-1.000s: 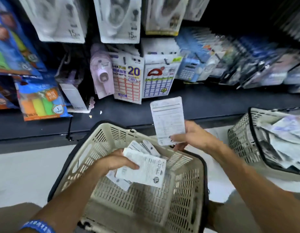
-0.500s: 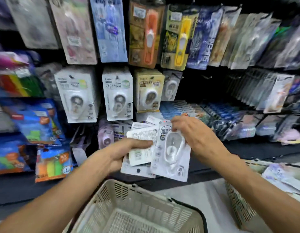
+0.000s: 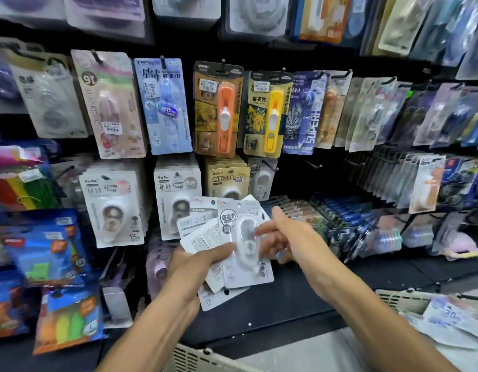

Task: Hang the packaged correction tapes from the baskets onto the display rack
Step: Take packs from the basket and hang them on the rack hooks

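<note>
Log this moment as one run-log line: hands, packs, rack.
left hand: holds fanned correction tape packs | right hand: fingers on front pack | empty rack hook: free, right of grey packs | hung: none yet

The left hand (image 3: 197,267) covers the lower parts of the fanned packs (image 3: 205,237), and the front pack (image 3: 243,248) hides most of the ones behind it and the right hand's (image 3: 286,237) fingertips. The top row of goods (image 3: 259,14) is blurred and cut off by the upper edge. Two baskets, one (image 3: 195,358) at the bottom edge and one (image 3: 404,299) at the right, are only partly in frame.
</note>
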Demonstrator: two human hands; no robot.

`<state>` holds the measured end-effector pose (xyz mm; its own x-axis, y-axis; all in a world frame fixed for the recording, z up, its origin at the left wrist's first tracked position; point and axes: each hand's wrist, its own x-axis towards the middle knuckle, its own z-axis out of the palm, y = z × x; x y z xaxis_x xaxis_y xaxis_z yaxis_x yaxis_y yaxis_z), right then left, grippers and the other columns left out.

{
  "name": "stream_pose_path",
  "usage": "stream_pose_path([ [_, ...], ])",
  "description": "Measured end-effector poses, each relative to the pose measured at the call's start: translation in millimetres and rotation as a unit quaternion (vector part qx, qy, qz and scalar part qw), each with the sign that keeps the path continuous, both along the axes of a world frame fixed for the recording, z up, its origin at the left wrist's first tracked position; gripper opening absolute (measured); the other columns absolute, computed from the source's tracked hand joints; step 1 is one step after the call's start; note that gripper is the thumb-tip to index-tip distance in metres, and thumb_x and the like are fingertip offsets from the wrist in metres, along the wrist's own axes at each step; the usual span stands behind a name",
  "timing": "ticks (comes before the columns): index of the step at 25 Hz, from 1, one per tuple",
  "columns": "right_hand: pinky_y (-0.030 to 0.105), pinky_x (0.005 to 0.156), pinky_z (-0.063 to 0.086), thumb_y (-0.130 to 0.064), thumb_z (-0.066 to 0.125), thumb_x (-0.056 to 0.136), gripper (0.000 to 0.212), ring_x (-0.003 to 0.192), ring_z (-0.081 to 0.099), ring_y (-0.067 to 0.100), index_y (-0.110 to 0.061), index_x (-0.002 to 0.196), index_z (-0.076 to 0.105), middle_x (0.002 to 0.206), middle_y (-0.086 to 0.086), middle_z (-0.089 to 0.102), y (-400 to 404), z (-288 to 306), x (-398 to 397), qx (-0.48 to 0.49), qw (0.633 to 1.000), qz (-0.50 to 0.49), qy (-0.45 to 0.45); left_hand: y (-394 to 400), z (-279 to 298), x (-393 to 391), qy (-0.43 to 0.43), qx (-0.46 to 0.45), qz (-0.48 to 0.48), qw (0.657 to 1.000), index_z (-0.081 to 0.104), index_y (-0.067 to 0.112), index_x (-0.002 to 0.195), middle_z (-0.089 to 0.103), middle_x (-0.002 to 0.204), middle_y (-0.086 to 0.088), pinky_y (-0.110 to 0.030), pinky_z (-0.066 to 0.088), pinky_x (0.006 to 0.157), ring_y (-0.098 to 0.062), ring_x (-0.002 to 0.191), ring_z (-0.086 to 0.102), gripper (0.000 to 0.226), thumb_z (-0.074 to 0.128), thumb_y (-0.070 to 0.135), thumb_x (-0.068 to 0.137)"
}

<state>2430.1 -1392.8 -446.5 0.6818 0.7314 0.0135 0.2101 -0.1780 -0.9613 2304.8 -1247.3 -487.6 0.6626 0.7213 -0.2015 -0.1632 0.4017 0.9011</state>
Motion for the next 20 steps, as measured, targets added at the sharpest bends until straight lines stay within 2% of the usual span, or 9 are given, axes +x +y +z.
stream_pose_path([
  [2, 0.024, 0.066, 0.046, -0.056, 0.075, 0.08, 0.035, 0.073, 0.068, 0.01, -0.034, 0.105, 0.064, 0.088, -0.003, 0.071, 0, -8, -4, -0.025, 0.999, 0.047, -0.004, -4, 1, 7, -0.022, 0.011, 0.014, 1.0, 0.074, 0.009, 0.106, 0.08, 0.095, -0.01, -0.043, 0.062, 0.073, -0.029, 0.085, 0.078, 0.04, 0.084, -0.004, 0.07],
  [4, 0.029, 0.069, 0.052, -0.053, 0.085, 0.069, 0.056, 0.083, 0.07, 0.014, -0.04, 0.112, 0.051, 0.103, -0.003, 0.064, 4, -18, -8, -0.042, 0.998, -0.046, -0.025, -5, 4, 12, -0.037, 0.003, 0.021, 0.999, 0.072, 0.01, 0.111, 0.08, 0.099, -0.01, -0.045, 0.063, 0.078, -0.03, 0.089, 0.078, 0.043, 0.083, -0.002, 0.071],
  [5, 0.031, 0.065, 0.055, -0.053, 0.086, 0.069, 0.058, 0.084, 0.071, 0.016, -0.039, 0.113, 0.05, 0.106, -0.002, 0.064, 8, -18, -9, -0.04, 0.996, -0.073, 0.007, -5, 6, 13, -0.046, 0.0, 0.028, 0.999, 0.072, 0.011, 0.11, 0.08, 0.1, -0.01, -0.046, 0.063, 0.077, -0.029, 0.089, 0.078, 0.043, 0.083, 0.0, 0.07],
  [7, 0.031, 0.052, 0.055, -0.05, 0.084, 0.075, 0.048, 0.064, 0.068, 0.018, -0.03, 0.111, 0.059, 0.099, 0.0, 0.073, 13, -17, -4, -0.021, 0.995, -0.045, 0.086, -4, 11, 14, -0.059, 0.003, 0.029, 0.998, 0.073, 0.013, 0.108, 0.08, 0.1, -0.008, -0.048, 0.062, 0.081, -0.027, 0.09, 0.078, 0.045, 0.084, 0.008, 0.065],
  [10, 0.025, 0.039, 0.044, -0.042, 0.079, 0.084, 0.028, 0.042, 0.05, 0.011, -0.02, 0.1, 0.073, 0.061, -0.007, 0.068, 9, -3, 16, 0.001, 0.998, -0.029, 0.056, 3, 17, 11, -0.071, 0.0, 0.03, 0.997, 0.073, 0.015, 0.109, 0.08, 0.102, -0.007, -0.048, 0.059, 0.087, -0.025, 0.091, 0.078, 0.052, 0.084, 0.013, 0.058],
  [12, 0.024, 0.037, 0.04, -0.041, 0.074, 0.088, 0.026, 0.038, 0.045, 0.009, -0.017, 0.098, 0.073, 0.055, -0.007, 0.064, 5, 3, 37, 0.045, 0.994, -0.093, 0.037, 7, 20, 9, -0.077, 0.001, 0.028, 0.997, 0.073, 0.015, 0.112, 0.08, 0.103, -0.006, -0.05, 0.059, 0.087, -0.026, 0.092, 0.078, 0.056, 0.084, 0.013, 0.057],
  [14, 0.024, 0.039, 0.039, -0.043, 0.07, 0.092, 0.026, 0.039, 0.044, 0.009, -0.018, 0.099, 0.073, 0.059, -0.006, 0.066, 7, 4, 53, 0.06, 0.987, -0.142, 0.045, 8, 21, 6, -0.072, 0.006, 0.03, 0.997, 0.071, 0.014, 0.116, 0.08, 0.104, -0.006, -0.05, 0.06, 0.086, -0.027, 0.092, 0.078, 0.061, 0.083, 0.011, 0.056],
  [17, 0.027, 0.038, 0.033, -0.043, 0.068, 0.094, 0.026, 0.04, 0.039, 0.012, -0.018, 0.098, 0.073, 0.057, -0.004, 0.063, 21, -3, 63, 0.067, 0.976, -0.194, 0.066, 10, 20, 3, -0.065, 0.01, 0.034, 0.997, 0.071, 0.014, 0.117, 0.08, 0.102, -0.006, -0.045, 0.063, 0.076, -0.026, 0.09, 0.078, 0.062, 0.082, 0.01, 0.056],
  [20, 0.028, 0.044, 0.039, -0.044, 0.072, 0.089, 0.024, 0.051, 0.058, 0.019, -0.02, 0.089, 0.077, 0.061, -0.004, 0.071, 28, -3, 67, 0.08, 0.963, -0.251, 0.062, 13, 20, -2, -0.062, 0.005, 0.035, 0.997, 0.071, 0.016, 0.116, 0.08, 0.102, -0.006, -0.045, 0.065, 0.069, -0.025, 0.087, 0.078, 0.06, 0.083, 0.012, 0.057],
])
